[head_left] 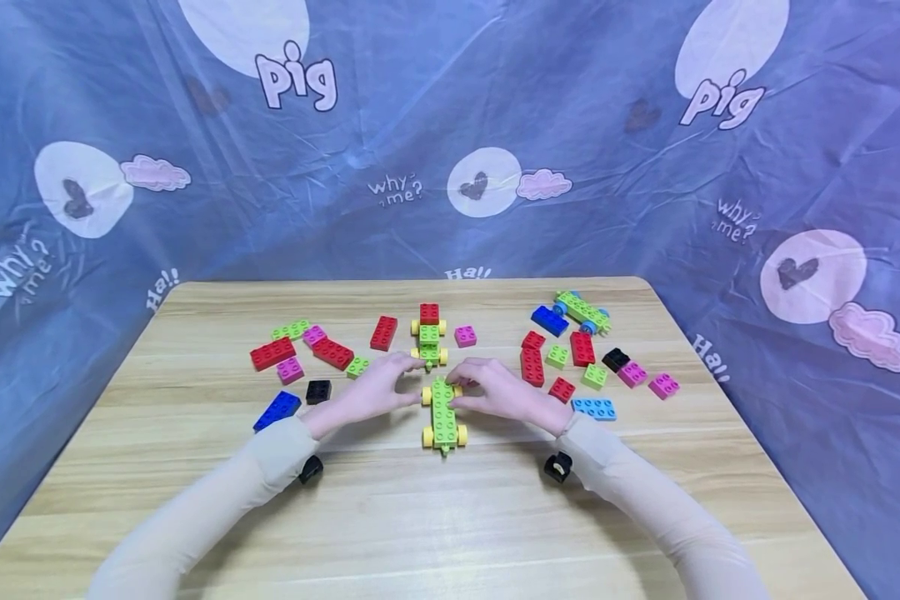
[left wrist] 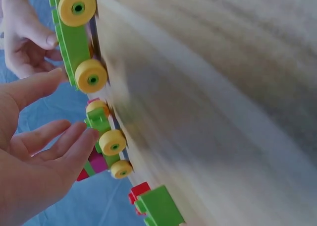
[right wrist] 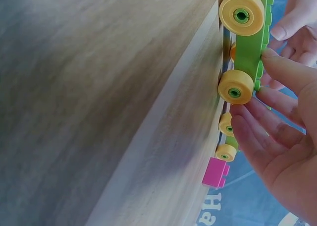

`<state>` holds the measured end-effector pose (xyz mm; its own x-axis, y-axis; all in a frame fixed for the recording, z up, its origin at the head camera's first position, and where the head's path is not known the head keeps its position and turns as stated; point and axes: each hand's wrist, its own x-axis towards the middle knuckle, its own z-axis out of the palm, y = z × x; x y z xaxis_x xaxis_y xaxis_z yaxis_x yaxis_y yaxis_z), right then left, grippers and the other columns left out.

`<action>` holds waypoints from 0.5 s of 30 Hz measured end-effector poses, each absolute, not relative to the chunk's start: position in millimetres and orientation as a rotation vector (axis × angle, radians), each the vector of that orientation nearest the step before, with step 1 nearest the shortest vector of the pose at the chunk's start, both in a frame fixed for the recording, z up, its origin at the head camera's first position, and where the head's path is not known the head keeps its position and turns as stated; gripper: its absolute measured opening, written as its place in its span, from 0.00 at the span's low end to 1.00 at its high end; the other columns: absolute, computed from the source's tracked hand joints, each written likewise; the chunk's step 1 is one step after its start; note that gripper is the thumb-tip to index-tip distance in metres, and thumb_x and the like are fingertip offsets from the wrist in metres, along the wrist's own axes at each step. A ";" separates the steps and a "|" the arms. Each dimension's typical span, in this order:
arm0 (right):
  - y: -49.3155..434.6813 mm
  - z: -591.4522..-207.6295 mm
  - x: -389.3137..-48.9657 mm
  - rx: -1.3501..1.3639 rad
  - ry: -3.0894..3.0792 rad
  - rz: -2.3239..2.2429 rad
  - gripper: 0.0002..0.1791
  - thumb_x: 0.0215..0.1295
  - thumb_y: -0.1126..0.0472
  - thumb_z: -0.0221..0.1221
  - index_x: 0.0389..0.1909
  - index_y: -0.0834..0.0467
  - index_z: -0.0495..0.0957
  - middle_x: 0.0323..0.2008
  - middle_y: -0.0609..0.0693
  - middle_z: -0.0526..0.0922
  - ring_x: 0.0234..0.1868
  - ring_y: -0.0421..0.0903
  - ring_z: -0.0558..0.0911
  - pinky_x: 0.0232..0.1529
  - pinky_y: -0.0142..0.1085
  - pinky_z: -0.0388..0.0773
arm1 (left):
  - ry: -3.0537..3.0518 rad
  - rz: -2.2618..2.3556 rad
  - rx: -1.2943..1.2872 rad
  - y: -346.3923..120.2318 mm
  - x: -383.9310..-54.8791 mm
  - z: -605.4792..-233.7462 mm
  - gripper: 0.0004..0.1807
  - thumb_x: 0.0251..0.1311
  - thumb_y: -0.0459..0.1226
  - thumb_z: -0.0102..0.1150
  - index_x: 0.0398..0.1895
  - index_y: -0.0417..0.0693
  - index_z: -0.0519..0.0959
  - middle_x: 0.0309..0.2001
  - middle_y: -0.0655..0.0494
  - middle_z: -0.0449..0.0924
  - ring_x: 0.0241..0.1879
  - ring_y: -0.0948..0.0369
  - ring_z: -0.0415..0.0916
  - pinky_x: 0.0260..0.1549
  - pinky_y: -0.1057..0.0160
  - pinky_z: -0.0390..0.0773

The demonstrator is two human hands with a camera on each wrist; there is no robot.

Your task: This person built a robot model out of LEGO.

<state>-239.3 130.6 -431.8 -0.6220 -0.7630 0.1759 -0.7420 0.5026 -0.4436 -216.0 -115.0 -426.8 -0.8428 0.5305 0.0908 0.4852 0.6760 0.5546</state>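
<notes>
Two loosely spread hands, studded green plastic base between, round yellow wheels.

pale long sleeves, black wrist cameras

The car base is green, its wheels yellow, the table wood-grained.

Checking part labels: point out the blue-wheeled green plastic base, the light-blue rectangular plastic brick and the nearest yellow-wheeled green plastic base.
Blue-wheeled green plastic base (head_left: 583,312): head view, studded top.
Light-blue rectangular plastic brick (head_left: 594,407): head view, studded top.
Yellow-wheeled green plastic base (head_left: 444,417): head view, studded top.
</notes>
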 end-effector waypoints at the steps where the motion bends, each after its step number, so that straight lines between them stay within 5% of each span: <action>1: 130.1 -432.0 -239.5 -1.341 2.688 -0.754 0.20 0.60 0.53 0.68 0.49 0.60 0.81 0.45 0.53 0.87 0.44 0.45 0.85 0.50 0.33 0.84 | 2.803 0.895 0.853 -114.5 -215.1 -428.0 0.31 0.57 0.38 0.69 0.63 0.34 0.73 0.57 0.40 0.79 0.56 0.46 0.78 0.59 0.49 0.79; 15: 124.6 -431.4 -240.0 -1.330 2.685 -0.756 0.20 0.61 0.53 0.68 0.50 0.59 0.81 0.46 0.53 0.86 0.45 0.46 0.85 0.50 0.35 0.84 | 2.824 0.902 0.831 -107.6 -209.3 -438.4 0.25 0.55 0.33 0.69 0.57 0.37 0.77 0.53 0.43 0.83 0.55 0.49 0.80 0.60 0.51 0.78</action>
<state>-240.0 124.6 -431.4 -0.6286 -0.7598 0.1661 -0.7349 0.5103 -0.4466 -209.3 -107.6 -438.4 -0.8524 0.5131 0.1003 0.4762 0.6828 0.5541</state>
